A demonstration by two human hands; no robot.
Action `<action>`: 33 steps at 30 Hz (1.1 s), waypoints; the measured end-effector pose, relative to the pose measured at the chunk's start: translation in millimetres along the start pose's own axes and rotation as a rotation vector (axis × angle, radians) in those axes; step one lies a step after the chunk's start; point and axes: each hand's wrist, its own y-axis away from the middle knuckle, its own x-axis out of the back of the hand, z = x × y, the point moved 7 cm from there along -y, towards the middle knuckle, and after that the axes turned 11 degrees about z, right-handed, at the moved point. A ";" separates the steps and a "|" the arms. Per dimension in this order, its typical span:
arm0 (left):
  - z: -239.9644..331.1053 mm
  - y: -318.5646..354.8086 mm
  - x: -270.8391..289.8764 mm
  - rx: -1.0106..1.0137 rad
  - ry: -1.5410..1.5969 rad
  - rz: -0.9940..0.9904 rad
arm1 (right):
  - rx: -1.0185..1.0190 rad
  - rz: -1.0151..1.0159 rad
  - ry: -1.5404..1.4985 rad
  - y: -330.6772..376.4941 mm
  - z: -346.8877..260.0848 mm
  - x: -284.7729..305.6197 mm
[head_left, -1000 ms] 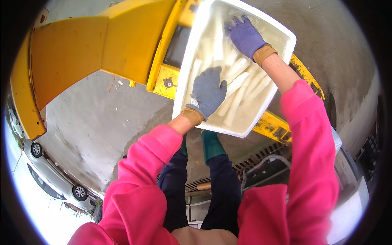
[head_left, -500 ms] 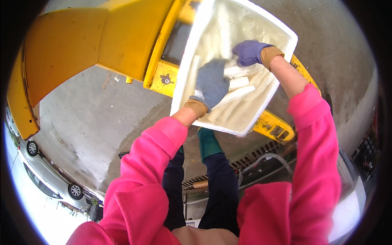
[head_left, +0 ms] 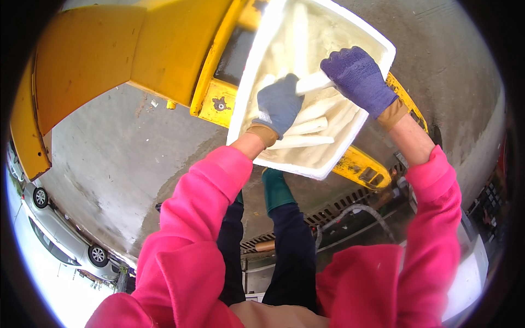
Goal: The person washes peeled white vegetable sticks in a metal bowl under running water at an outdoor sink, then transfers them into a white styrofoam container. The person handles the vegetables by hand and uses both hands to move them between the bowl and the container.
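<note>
A white foam box (head_left: pixel 334 168) holds cloudy pale liquid and several long, smooth white sticks (head_left: pixel 301 143), whose exact kind I cannot make out. One thick white stick (head_left: pixel 314 83) spans the space between my two gloved hands, lifted over the others. My right hand (head_left: pixel 356 76), in a purple-blue glove, is closed round its right end. At its left end, my left hand (head_left: pixel 279 104), in a grey-blue glove, has its fingers curled against it. The left fingertips are partly hidden. Another long stick (head_left: pixel 299 38) lies toward the far end of the box.
The box rests across yellow forks (head_left: pixel 363 168) of a lifting machine, whose large yellow body (head_left: pixel 164 49) stands at the left. Below are concrete floor (head_left: pixel 120 147), a slotted drain grate (head_left: pixel 344 205) and a grey hose (head_left: pixel 367 210). A parked silver car (head_left: pixel 68 235) stands at far left.
My right hand has come up out of the liquid and moved right, with a white stick now showing between the hands. My left hand has shifted slightly and its fingers have curled in.
</note>
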 end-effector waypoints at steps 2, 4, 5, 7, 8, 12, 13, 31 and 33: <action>15.7 3.2 18.6 -0.195 0.009 0.280 | -0.202 -0.254 -0.143 10.5 6.2 -1.7; 19.5 6.7 4.4 -0.214 -0.012 0.137 | -0.331 -0.448 -0.304 23.1 10.2 -5.0; 21.5 10.4 -1.8 -0.209 -0.015 0.094 | -0.341 -0.498 -0.361 28.5 7.2 -6.9; 26.6 17.0 -19.5 -0.226 0.012 -0.093 | -0.350 -0.532 -0.489 39.3 2.9 -9.7; 29.9 20.8 -26.7 -0.261 0.031 -0.194 | -0.323 -0.556 -0.487 44.7 1.5 -13.0; 8.9 41.9 -48.2 0.372 0.654 -0.821 | -0.152 -0.354 -0.274 44.0 -6.4 -28.0; 2.0 57.0 -50.3 0.750 0.845 -0.993 | -0.092 -0.262 -0.211 39.1 -6.9 -30.8; -50.3 144.3 20.1 0.453 0.148 -0.029 | -0.118 -0.241 0.282 11.4 55.1 -57.9; -42.2 137.0 33.9 0.289 0.129 0.181 | -0.040 -0.115 0.198 1.5 20.5 -46.3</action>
